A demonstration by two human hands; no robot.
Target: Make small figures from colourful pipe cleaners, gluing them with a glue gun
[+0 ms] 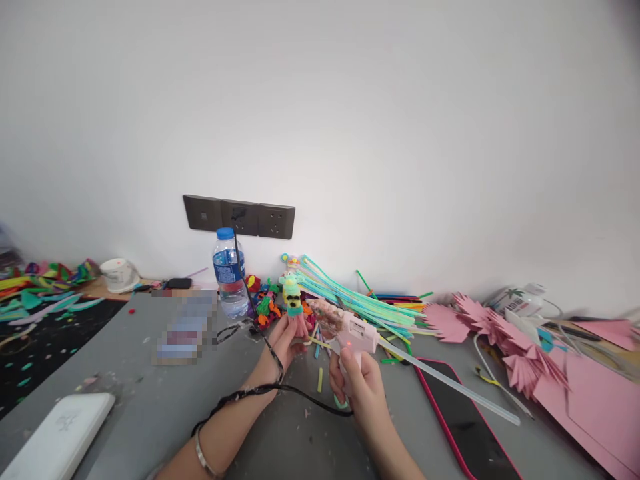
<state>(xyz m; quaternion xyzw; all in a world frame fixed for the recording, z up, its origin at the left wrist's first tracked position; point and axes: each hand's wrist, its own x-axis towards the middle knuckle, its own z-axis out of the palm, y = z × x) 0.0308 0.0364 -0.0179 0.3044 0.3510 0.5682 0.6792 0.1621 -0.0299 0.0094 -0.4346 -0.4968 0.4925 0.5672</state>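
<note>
My left hand [277, 350] is closed on a small pipe-cleaner figure [293, 297] with a yellow body, a teal band and pink lower strands, held upright. My right hand [360, 387] grips the handle of a pink glue gun [357, 330]. Its nozzle end, coated in brownish residue, points left and is close beside the figure; whether they touch cannot be made out. A long clear glue stick [460, 387] sticks out of the gun's back. The gun's black cord loops over my left forearm.
A water bottle [230, 273] stands by the wall sockets [240, 217]. Pipe cleaners [360, 297] lie behind my hands. On the right are a red-edged phone [465, 420] and pink folded paper [520, 347]; on the left, a blurred phone-like object [185, 330] and a white device [63, 433].
</note>
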